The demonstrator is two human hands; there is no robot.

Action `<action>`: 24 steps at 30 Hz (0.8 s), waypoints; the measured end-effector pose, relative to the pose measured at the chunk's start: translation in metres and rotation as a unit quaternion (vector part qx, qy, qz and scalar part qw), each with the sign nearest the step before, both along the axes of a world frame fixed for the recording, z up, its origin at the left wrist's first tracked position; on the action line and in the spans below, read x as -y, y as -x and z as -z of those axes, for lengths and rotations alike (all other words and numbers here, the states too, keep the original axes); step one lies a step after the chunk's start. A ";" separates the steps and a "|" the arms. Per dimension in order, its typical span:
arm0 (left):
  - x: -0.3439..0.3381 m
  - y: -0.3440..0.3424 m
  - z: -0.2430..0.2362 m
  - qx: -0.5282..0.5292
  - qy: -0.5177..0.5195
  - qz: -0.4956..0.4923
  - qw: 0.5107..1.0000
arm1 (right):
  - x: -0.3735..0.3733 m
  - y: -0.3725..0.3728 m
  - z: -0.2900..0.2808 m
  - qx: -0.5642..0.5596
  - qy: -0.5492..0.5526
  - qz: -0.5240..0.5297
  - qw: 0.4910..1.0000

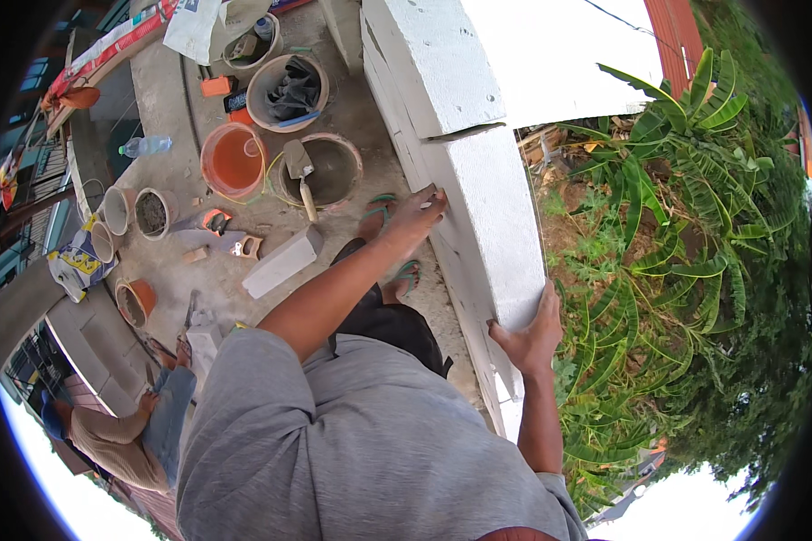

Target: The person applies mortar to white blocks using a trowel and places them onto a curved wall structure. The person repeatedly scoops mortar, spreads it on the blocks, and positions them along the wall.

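Note:
A white aerated concrete block (487, 212) lies on top of a low wall of the same blocks. My right hand (534, 335) grips its near end, thumb on the top edge and fingers over the far side. My left hand (421, 209) is closed against the block's inner side; a small pale bit shows between its fingers, too small to name. Beyond a narrow gap sits another white block (442, 72). Left of the wall, a trowel (299, 167) rests on a bucket of grey mix (356, 185). A loose pale block (282, 263) lies on the floor.
Behind stand a bucket of reddish water (233, 162) and a bucket with a black bag (287, 92). Several smaller buckets, a plastic bottle (144, 146) and orange tools (215, 222) lie leftward. Another person (117, 442) sits lower left. Banana plants (659, 243) grow beyond the wall.

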State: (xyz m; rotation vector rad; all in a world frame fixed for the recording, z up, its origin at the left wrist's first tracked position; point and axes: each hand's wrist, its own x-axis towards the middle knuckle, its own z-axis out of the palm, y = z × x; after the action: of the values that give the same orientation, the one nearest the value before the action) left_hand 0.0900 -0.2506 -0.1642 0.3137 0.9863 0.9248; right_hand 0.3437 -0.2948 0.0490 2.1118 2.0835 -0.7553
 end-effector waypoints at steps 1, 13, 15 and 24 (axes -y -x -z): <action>0.000 -0.001 0.001 -0.004 0.006 -0.005 1.000 | 0.001 0.000 0.001 0.003 -0.001 0.001 1.000; 0.002 -0.018 0.019 -0.008 0.006 -0.034 0.999 | -0.008 -0.009 -0.004 0.025 0.018 -0.007 1.000; 0.003 -0.023 0.018 0.009 0.012 -0.063 0.998 | -0.008 -0.010 -0.005 0.026 0.012 -0.011 1.000; -0.011 -0.010 0.006 0.001 0.034 -0.045 0.998 | -0.012 -0.002 0.012 0.023 0.016 -0.005 1.000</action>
State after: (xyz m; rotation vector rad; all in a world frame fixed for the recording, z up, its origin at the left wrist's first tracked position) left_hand 0.1000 -0.2394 -0.1707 0.2126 1.0353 0.9695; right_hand 0.3455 -0.2833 0.0365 2.0809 2.0426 -0.7275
